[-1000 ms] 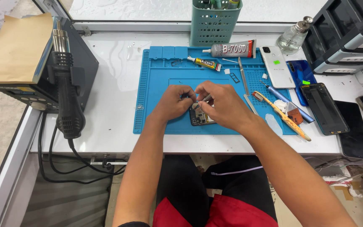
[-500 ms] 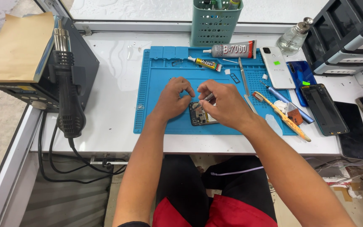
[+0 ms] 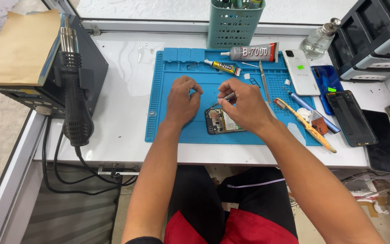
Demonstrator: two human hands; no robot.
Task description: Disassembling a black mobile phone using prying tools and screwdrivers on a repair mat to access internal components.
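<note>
opened phone [image 3: 222, 122] lies back-off on the blue mat [image 3: 172, 122], under the right hand [image 3: 244, 106] — it pinches tweezers [image 3: 224, 97] at the board. left hand [image 3: 181, 99] curled, holds nothing visible. mid component work — likely steady tip placement next. glue tubes [image 3: 249, 53] beyond.

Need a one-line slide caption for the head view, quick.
Right hand holds tweezers above an opened phone on a blue mat; left hand pinches beside it.
</note>
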